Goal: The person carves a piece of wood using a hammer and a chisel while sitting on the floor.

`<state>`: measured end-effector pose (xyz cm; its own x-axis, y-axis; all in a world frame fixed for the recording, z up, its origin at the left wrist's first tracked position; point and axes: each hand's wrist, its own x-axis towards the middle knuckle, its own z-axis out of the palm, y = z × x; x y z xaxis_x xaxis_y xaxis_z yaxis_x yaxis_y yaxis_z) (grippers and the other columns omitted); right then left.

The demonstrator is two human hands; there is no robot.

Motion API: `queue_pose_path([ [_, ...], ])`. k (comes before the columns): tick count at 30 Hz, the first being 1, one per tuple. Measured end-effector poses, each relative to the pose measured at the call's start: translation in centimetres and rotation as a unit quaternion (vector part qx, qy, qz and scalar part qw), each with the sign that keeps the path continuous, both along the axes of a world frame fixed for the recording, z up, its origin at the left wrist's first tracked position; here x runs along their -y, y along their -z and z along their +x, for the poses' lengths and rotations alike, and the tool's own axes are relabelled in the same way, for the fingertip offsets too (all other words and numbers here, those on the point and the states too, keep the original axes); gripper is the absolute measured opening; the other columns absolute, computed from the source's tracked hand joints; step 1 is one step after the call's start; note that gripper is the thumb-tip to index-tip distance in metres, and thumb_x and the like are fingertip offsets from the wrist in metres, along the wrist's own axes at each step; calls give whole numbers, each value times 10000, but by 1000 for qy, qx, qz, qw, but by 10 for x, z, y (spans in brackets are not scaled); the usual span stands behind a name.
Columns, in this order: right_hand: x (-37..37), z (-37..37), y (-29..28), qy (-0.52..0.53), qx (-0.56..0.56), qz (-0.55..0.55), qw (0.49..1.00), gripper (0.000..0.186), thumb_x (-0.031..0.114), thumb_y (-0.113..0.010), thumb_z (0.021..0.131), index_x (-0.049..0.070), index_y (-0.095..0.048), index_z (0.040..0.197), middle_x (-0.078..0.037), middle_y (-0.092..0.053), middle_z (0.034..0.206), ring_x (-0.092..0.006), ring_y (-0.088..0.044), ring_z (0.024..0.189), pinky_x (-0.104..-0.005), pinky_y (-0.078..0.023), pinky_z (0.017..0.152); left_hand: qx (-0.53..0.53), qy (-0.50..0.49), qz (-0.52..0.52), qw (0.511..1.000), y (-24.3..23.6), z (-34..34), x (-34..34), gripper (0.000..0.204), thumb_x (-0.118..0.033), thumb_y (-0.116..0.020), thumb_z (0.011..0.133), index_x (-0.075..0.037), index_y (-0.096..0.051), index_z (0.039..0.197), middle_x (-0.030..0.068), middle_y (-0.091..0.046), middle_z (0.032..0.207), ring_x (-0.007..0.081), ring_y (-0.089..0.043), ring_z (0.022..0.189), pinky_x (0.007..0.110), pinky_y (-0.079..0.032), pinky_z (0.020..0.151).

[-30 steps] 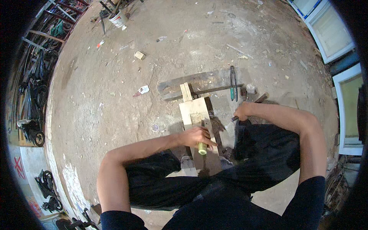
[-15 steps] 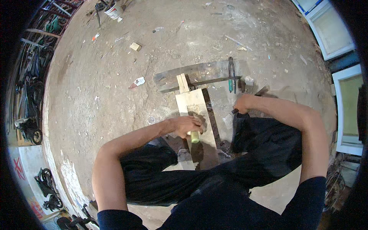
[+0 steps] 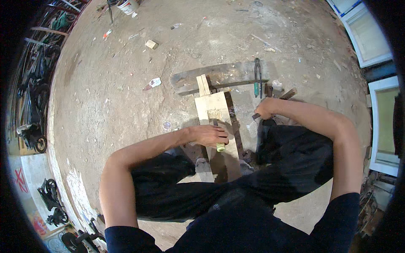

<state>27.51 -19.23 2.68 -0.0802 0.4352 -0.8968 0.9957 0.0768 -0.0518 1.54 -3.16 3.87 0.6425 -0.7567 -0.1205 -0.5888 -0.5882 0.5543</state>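
Note:
My left hand [image 3: 209, 135] is closed round a chisel, its pale green-yellow handle [image 3: 220, 147] showing below the fingers. The chisel's dark blade [image 3: 215, 122] points away from me over a light wooden board [image 3: 212, 103], near a roughened patch with shavings. The board lies lengthwise between my legs. To the right, my right hand [image 3: 265, 109] is wrapped round a dark bar-like tool [image 3: 256, 116], most of it hidden by the fingers. A brown wooden piece [image 3: 289, 93] shows just beyond that hand; I cannot tell whether it belongs to the tool.
A narrow split wood strip [image 3: 203, 85] extends from the board's far end over a grey plank [image 3: 185, 81]. Green-handled pincers [image 3: 257, 78] lie at that plank's right end. Farther off are a wood block [image 3: 152, 44] and a white bucket [image 3: 128, 6]. White-framed panels [image 3: 386, 126] stand right.
My left hand and the chisel have shifted slightly right, and the chisel's blade now shows beyond the fingers. My right hand stays near my right knee with its tool turned a little.

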Motion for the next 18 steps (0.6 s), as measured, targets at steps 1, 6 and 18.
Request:
queue_pose_path([
  [1,-1,-1,-7,2,-3,11,1000,345,236,-618,759,121,-636,1083,-127,-676,1021,-330,-648,954,-459,-521,771,-15,7,-14,1000,-12,1,0,458,-111,-621,776,-67,-445,1196,134,-501,1142,323,-465,1163,428,-411,1006],
  [6,-1,1,-8,-19,-22,69,997,346,236,-631,746,105,-630,1067,-137,-676,986,-327,-653,936,-463,-527,750,-49,-90,-63,993,-4,-4,3,471,-6,-612,715,-41,-459,1159,163,-506,1093,353,-489,1125,432,-420,987],
  [18,-45,-54,-108,290,-290,346,844,456,473,-658,806,30,-682,912,-228,-639,755,-370,-638,754,-448,-496,676,-64,-133,-176,973,-6,-8,-2,377,71,-612,674,-31,-537,1030,142,-504,1031,335,-498,1066,421,-438,908],
])
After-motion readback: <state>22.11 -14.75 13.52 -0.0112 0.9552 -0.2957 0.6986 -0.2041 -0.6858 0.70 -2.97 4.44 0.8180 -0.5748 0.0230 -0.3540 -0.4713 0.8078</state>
